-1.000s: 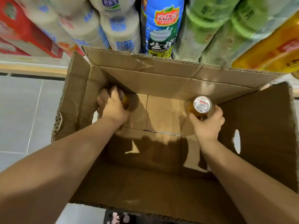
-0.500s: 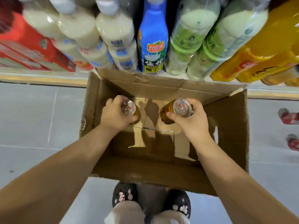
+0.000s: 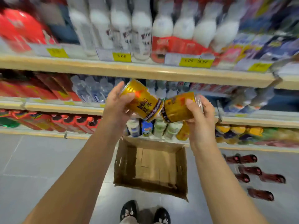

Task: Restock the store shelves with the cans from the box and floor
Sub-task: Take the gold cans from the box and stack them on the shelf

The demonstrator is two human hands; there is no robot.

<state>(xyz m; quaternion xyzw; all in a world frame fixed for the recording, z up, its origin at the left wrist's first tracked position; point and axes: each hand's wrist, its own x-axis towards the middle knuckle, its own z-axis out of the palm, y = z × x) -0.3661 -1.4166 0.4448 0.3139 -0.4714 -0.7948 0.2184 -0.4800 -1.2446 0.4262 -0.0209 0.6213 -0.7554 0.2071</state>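
Observation:
My left hand grips a gold can, tilted with its top up and to the left. My right hand holds a second gold can on its side, its bottom nearly touching the first can's bottom. Both cans are raised in front of the middle shelf. Below them on the floor stands the open cardboard box; I see no cans inside it. Several dark red cans lie on the floor to the right of the box.
Wooden shelves run across the view, packed with white bottles, red cartons, water bottles and coloured drinks. Yellow price tags hang on the top edge. Grey tiled floor spreads left of the box. My two dark shoes stand just behind it.
Both hands have lifted their gold cans out of the box up to shelf height. The view has risen from looking into the box to facing the shelves.

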